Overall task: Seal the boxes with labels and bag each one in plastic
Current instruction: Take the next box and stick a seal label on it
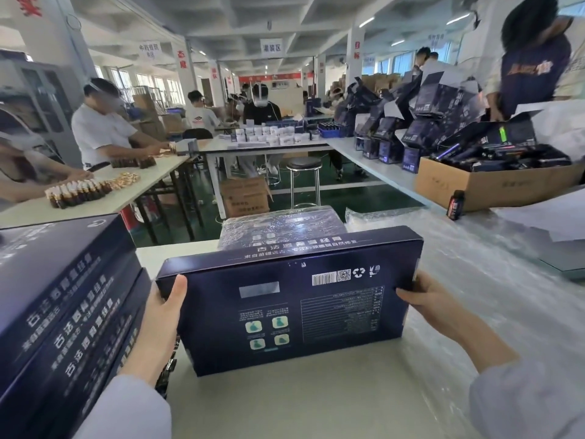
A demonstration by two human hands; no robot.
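Navy cardboard at the far left: a stack of boxes [63, 296], lying flat one upon another, close to the left hand, probably so placed for taking one by one. Just beside the stack, the left hand [158, 318], gripping the left short end of the box [285, 305]: thumb laid on the face, other fingers gone behind and hidden.

In the middle, the box itself, held between both hands over the pale table [316, 400], raised on its lower long edge and leaned back, broad face toward the wearer. Probably held so for checking the face and the flaps before label or bag. Cannot tell whether the lower edge touches the table. Looks flat, wide and closed. Dark matte surface with a barcode, a square code, a recycling sign, a panel of fine print and four small green pictures; white characters along the upper side. No sealing label clearly seen, only a tiny pale mark near the upper edge, too small to judge. Not yet in plastic.

Directly behind, a bagged box [281, 226], shiny under its wrap, likely finished and put aside. At the right end, the right hand [433, 302], clasping the other short end, thumb in front, fingers wrapped round the edge. Farther right, crumpled clear plastic [474, 280] spread over the table, near enough for the bagging step.
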